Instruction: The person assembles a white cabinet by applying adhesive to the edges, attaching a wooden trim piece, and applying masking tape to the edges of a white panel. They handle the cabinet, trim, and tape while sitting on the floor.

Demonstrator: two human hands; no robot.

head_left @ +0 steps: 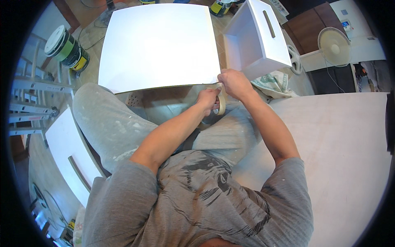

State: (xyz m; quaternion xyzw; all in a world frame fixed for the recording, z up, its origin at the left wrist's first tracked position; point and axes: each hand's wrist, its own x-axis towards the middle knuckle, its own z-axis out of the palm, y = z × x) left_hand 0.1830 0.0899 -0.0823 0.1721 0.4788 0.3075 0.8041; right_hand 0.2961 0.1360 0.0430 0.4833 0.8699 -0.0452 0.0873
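A large white panel (158, 47) lies in front of me, its near edge just above my lap. At that panel's near right corner my right hand (235, 84) is closed in a pinch. What its fingertips grip is too small to make out. My left hand (208, 101) is just below the same edge, fingers curled round a roll of masking tape (221, 105). The pale yellow roll stands on its side, partly hidden by the fingers. A thin strip seems to run along the panel's near edge toward both hands.
A white drawer (263, 39) with a slot handle stands right of the panel, a cloth (273, 84) beside it. Another white drawer front (74, 156) is at my left, near a ladder (33, 94) and a paint bucket (68, 49). A white board (333, 156) spreads at right.
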